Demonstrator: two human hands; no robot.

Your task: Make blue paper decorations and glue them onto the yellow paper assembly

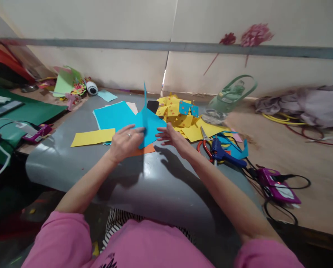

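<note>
A folded blue paper sheet [148,124] stands partly upright in front of me on the grey mat [144,182]. My left hand [125,141], a ring on one finger, pinches its lower left edge with fingers closed on it. My right hand [171,137] lies with fingers stretched out flat against the sheet's right side. An orange paper [144,150] shows under the blue sheet.
More blue sheets [112,115] and a yellow strip [92,137] lie left. A heap of yellow dotted paper pieces [180,117], red-handled scissors [204,143], a blue glue gun [225,154], a green bottle [228,98] and a purple device with cables [276,186] lie right.
</note>
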